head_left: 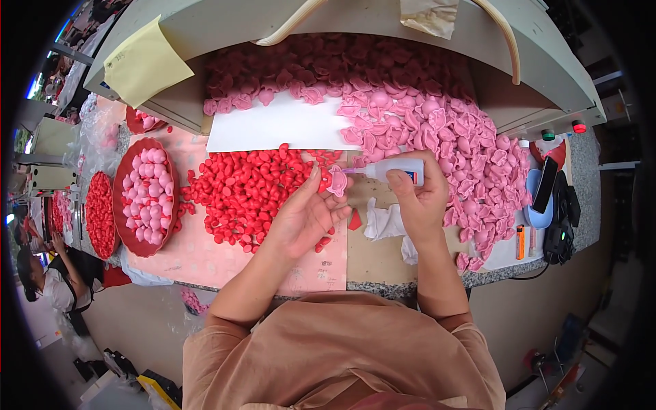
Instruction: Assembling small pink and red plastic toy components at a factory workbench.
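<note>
Between the thumb and fingers of my left hand (301, 222) is a small pink plastic piece with a wavy rim (337, 183). My right hand (425, 201) grips a translucent white squeeze bottle (393, 166), tipped on its side. Its thin nozzle points left and reaches the pink piece; whether liquid comes out cannot be seen. Just left of my left hand lies a heap of small glossy red pieces (246, 195). A large pile of similar pink pieces (471, 171) spreads to the right of my right hand and back under the machine.
A red scalloped bowl (126, 236) holds pink rounded pieces at left, beside a tray of red pieces (100, 212). The grey machine housing (547, 75) overhangs the back. Crumpled white tissue (384, 220) lies between my forearms. A phone (544, 184) and an orange cutter (521, 242) are at right.
</note>
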